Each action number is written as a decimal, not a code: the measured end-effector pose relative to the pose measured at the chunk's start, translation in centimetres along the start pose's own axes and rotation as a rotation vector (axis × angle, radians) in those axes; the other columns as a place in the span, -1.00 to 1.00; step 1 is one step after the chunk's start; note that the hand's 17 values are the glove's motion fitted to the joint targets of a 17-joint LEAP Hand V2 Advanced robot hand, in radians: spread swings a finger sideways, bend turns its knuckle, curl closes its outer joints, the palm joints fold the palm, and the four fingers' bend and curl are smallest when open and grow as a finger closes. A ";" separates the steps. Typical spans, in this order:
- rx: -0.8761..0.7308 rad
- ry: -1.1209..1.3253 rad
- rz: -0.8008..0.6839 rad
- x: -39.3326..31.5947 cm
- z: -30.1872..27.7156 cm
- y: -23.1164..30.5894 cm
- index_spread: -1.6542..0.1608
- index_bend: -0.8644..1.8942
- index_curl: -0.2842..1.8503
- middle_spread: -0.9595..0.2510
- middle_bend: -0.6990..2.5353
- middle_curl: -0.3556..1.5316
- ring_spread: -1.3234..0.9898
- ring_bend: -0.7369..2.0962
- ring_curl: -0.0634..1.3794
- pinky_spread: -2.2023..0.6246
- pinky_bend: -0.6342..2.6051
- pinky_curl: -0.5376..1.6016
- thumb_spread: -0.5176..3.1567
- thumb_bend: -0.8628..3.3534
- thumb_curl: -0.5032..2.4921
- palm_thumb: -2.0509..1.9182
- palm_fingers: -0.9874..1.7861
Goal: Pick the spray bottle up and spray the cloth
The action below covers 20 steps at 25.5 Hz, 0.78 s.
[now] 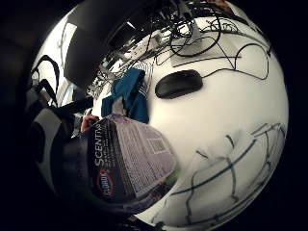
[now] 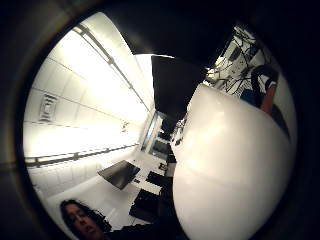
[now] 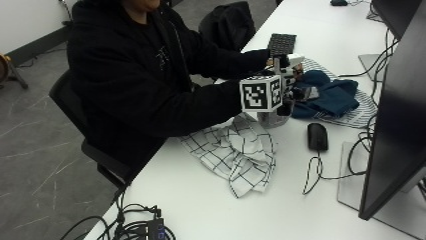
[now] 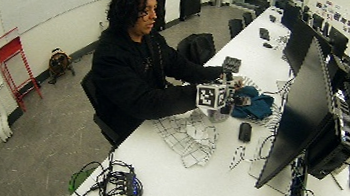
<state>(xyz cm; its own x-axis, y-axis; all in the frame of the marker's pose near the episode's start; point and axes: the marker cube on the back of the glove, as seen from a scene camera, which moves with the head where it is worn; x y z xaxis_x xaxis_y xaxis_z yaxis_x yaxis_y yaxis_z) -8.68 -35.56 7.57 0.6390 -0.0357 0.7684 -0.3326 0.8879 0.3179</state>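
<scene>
The outside view shows a white grid-patterned cloth (image 3: 236, 150) spread on the white counter (image 3: 219, 205), with the Clorox spray bottle (image 3: 274, 118) seen upright just beyond it, its base at the cloth's far edge. The gloved right hand (image 3: 287, 92) is wrapped around the bottle's upper part. Further right, a blue cloth (image 3: 329, 97) and a black computer mouse (image 3: 317, 136) are seen.

The person sits at the bench's long edge with both black-sleeved arms reaching forward over it. The gloved right hand (image 3: 287, 95) is raised above the bench, fingers curled in a grip around the spray bottle (image 1: 127, 161), held upright. The bare left hand (image 3: 297, 70) is just beyond it.
</scene>
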 end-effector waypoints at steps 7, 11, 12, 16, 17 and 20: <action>0.038 -0.016 -0.032 0.3 0.3 0.1 0.49 -0.23 -0.23 0.21 -0.26 -0.09 -0.06 0.02 -0.25 0.32 -0.34 -0.13 -0.54 -0.61 -0.15 0.51 0.71; 0.051 -0.017 -0.041 0.5 0.3 0.1 0.49 -0.23 -0.23 0.21 -0.25 -0.08 -0.06 0.03 -0.25 0.32 -0.33 -0.13 -0.53 -0.61 -0.15 0.50 0.71; 0.052 -0.017 -0.040 0.6 0.3 0.1 0.49 -0.23 -0.23 0.20 -0.25 -0.08 -0.06 0.03 -0.25 0.32 -0.33 -0.13 -0.53 -0.61 -0.15 0.50 0.71; 0.029 -0.030 -0.022 0.6 0.3 0.1 0.49 -0.23 -0.23 0.20 -0.25 -0.08 -0.06 0.03 -0.25 0.32 -0.33 -0.13 -0.52 -0.61 -0.15 0.50 0.71; 0.015 -0.035 -0.012 0.6 0.3 0.0 0.49 -0.23 -0.23 0.20 -0.25 -0.08 -0.06 0.03 -0.25 0.31 -0.33 -0.13 -0.52 -0.61 -0.15 0.50 0.71; -0.024 -0.031 0.024 0.8 0.5 -1.6 0.48 -0.23 -0.22 0.20 -0.25 -0.09 -0.06 0.02 -0.25 0.32 -0.32 -0.13 -0.52 -0.61 -0.15 0.50 0.69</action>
<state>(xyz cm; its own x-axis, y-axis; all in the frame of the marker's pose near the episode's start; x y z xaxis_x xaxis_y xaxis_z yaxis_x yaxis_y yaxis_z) -8.02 -37.29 7.92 0.6093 -0.0279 0.7924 -0.3308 0.8993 0.2860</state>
